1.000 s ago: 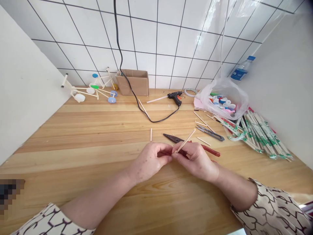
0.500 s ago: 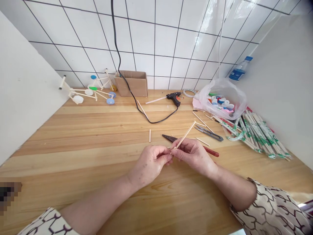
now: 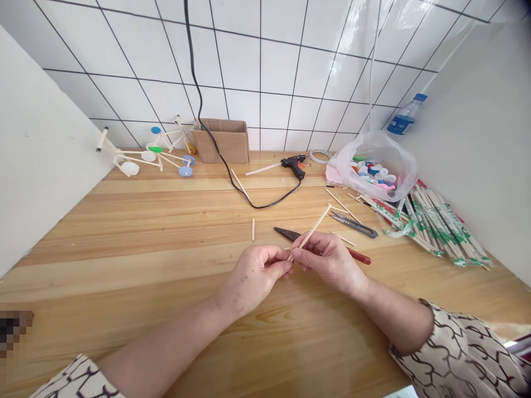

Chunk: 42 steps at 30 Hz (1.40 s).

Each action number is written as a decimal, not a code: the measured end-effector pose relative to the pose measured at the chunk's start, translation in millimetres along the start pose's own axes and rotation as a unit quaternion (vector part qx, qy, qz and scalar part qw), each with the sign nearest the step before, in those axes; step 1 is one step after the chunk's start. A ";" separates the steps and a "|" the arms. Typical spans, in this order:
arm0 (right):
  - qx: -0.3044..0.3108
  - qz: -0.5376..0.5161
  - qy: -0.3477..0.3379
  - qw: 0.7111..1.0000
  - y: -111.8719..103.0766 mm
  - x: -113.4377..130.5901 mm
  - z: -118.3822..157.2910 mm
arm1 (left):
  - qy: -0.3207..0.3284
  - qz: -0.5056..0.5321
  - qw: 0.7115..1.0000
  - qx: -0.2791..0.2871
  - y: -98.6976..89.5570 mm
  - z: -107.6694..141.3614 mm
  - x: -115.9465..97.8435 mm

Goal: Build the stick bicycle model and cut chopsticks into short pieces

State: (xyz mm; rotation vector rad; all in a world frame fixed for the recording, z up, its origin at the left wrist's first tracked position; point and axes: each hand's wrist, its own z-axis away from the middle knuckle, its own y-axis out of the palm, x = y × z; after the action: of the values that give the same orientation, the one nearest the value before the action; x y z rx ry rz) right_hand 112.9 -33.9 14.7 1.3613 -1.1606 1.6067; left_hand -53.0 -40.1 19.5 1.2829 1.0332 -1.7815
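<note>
Over the middle of the wooden table [image 3: 166,265], my two hands meet fingertip to fingertip. My right hand [image 3: 327,260] pinches a pale wooden chopstick [image 3: 314,226] that slants up and away to the right. At its lower end my left hand [image 3: 259,273] is closed, thumb against fingers, on the same stick; a short piece seems to lie between the fingertips, mostly hidden. Beneath my right hand lie pliers with red handles [image 3: 359,256], their dark jaws showing to the left. Thread snips [image 3: 354,224] and short cut sticks [image 3: 253,229] lie close by.
A black glue gun [image 3: 295,165] trails its cord across the table. At the back are a cardboard box [image 3: 222,145], a tape roll [image 3: 320,157] and bicycle-like stick models [image 3: 160,157]. To the right are a bag of bottle caps [image 3: 373,166], wrapped chopsticks [image 3: 448,226] and a bottle [image 3: 404,119].
The view has shifted very slightly. Both hands keep their hold on the chopstick in nearly the same place, with only a small movement of the fingertips.
</note>
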 end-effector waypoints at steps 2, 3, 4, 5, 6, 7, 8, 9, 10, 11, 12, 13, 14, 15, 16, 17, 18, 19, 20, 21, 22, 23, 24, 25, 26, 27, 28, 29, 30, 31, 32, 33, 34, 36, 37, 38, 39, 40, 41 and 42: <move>-0.004 0.005 -0.002 1.000 -0.1 -0.1 0.3 | -0.001 0.008 1.000 -0.003 0.8 0.5 -0.1; -0.004 0.004 -0.003 1.000 0.1 -0.3 0.4 | -0.001 0.011 1.000 -0.006 1.2 0.6 -0.1; -0.003 0.002 -0.003 1.000 0.5 -0.4 0.6 | -0.001 0.014 1.000 -0.011 1.6 0.7 0.1; -0.001 -0.003 -0.003 1.000 1.1 -0.5 0.8 | -0.002 0.018 1.000 -0.015 1.9 0.7 0.4; 0.002 -0.010 -0.005 1.000 1.9 -0.4 0.9 | -0.003 0.020 1.000 -0.020 2.1 0.6 0.9; 0.006 -0.018 -0.007 1.000 2.9 -0.2 1.1 | -0.005 0.021 0.999 -0.024 2.2 0.4 1.3; 0.008 -0.022 -0.009 1.000 4.0 0.1 1.3 | -0.007 0.020 0.999 -0.027 2.2 0.2 1.8; 0.009 -0.022 -0.010 1.000 5.2 0.5 1.4 | -0.010 0.018 0.999 -0.029 2.1 0.0 2.0; 0.007 -0.020 -0.011 1.000 6.3 1.1 1.4 | -0.012 0.014 0.999 -0.031 2.0 -0.1 2.1; 0.004 -0.017 -0.011 1.000 7.3 1.7 1.5 | -0.012 0.009 0.999 -0.034 1.8 -0.2 2.0; 0.000 -0.013 -0.012 1.000 8.1 2.4 1.5 | -0.009 0.005 0.999 -0.037 1.7 -0.2 1.7; -0.003 -0.009 -0.012 1.000 8.7 3.1 1.7 | -0.004 0.002 0.999 -0.040 1.7 -0.1 1.3; -0.006 -0.004 -0.014 1.000 9.0 3.9 2.0 | 0.003 -0.001 0.999 -0.042 1.8 0.0 0.9; -0.007 0.006 -0.017 1.000 9.0 4.8 2.6 | 0.012 -0.004 0.999 -0.042 2.1 0.1 0.6; -0.009 0.022 -0.023 0.999 8.7 5.8 3.5 | 0.023 -0.008 0.999 -0.043 2.4 0.3 0.7; -0.012 0.046 -0.032 0.998 8.3 7.0 4.7 | 0.037 -0.012 0.998 -0.044 2.8 0.4 1.1; -0.016 0.077 -0.043 0.996 7.6 8.2 6.2 | 0.055 -0.017 0.997 -0.047 3.2 0.5 2.0; -0.019 0.113 -0.058 0.992 6.9 9.4 7.9 | 0.077 -0.024 0.995 -0.050 3.6 0.4 3.4; -0.017 0.152 -0.073 0.986 6.1 10.5 9.6 | 0.100 -0.031 0.993 -0.053 3.9 0.2 5.2; -0.012 0.189 -0.088 0.978 5.2 11.3 11.1 | 0.123 -0.039 0.990 -0.054 4.1 -0.1 7.3; -0.004 0.220 -0.102 0.970 4.5 11.6 12.3 | 0.142 -0.049 0.987 -0.051 4.3 -0.6 9.5; 0.006 0.244 -0.115 0.963 4.0 11.5 13.0 | 0.157 -0.060 0.985 -0.046 4.4 -1.1 11.7; 0.017 0.259 -0.130 0.957 3.6 10.9 13.3 | 0.167 -0.076 0.982 -0.042 4.4 -1.7 13.9; 0.029 0.270 -0.144 0.952 3.5 10.1 13.1 | 0.171 -0.096 0.980 -0.040 4.5 -2.1 15.7; 0.039 0.277 -0.156 0.947 3.6 9.1 12.7 | 0.172 -0.117 0.977 -0.039 4.7 -2.4 17.3; 0.049 0.283 -0.167 0.943 3.9 8.3 12.2 | 0.172 -0.135 0.975 -0.041 4.9 -2.5 18.4; 0.057 0.289 -0.174 0.940 4.3 7.6 11.7 | 0.171 -0.150 0.973 -0.042 5.2 -2.3 19.1; 0.062 0.297 -0.178 0.936 4.7 7.2 11.5 | 0.169 -0.160 0.972 -0.043 5.5 -1.9 19.3; 0.064 0.304 -0.181 0.933 5.1 7.1 11.5 | 0.169 -0.165 0.971 -0.045 5.8 -1.3 19.2; 0.063 0.310 -0.185 0.930 5.4 7.0 11.7 | 0.171 -0.166 0.970 -0.046 6.2 -0.6 18.7; 0.061 0.315 -0.192 0.928 5.7 6.9 12.1 | 0.173 -0.165 0.970 -0.047 6.5 0.2 18.0; 0.060 0.318 -0.199 0.925 5.8 6.8 12.4 | 0.176 -0.163 0.970 -0.050 6.8 0.9 17.3; 0.059 0.321 -0.208 0.922 5.9 6.6 12.6 | 0.177 -0.162 0.969 -0.053 7.1 1.3 16.8; 0.063 0.325 -0.220 0.918 6.2 6.1 12.3 | 0.175 -0.165 0.969 -0.060 7.5 1.4 16.4; 0.068 0.326 -0.224 0.916 6.4 5.9 11.9 | 0.169 -0.169 0.969 -0.060 7.7 1.1 16.8; 0.071 0.326 -0.227 0.915 6.6 5.9 11.3 | 0.162 -0.174 0.970 -0.059 7.9 0.6 17.5; 0.073 0.324 -0.230 0.915 6.7 6.0 10.7 | 0.154 -0.177 0.970 -0.057 8.2 0.0 18.3; 0.073 0.322 -0.233 0.915 6.8 6.2 10.2 | 0.148 -0.178 0.971 -0.054 8.4 -0.5 19.1; 0.072 0.320 -0.235 0.915 6.6 6.4 9.9 | 0.145 -0.176 0.972 -0.054 8.7 -0.7 19.8; 0.070 0.320 -0.236 0.915 6.3 6.5 9.7 | 0.145 -0.171 0.973 -0.054 9.1 -0.7 20.2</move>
State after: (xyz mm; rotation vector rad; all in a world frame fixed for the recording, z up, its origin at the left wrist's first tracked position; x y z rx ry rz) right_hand 109.0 -45.3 20.3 1.6204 -1.9726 1.8770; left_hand -50.2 -45.1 -1.9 1.3881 1.5731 -1.7853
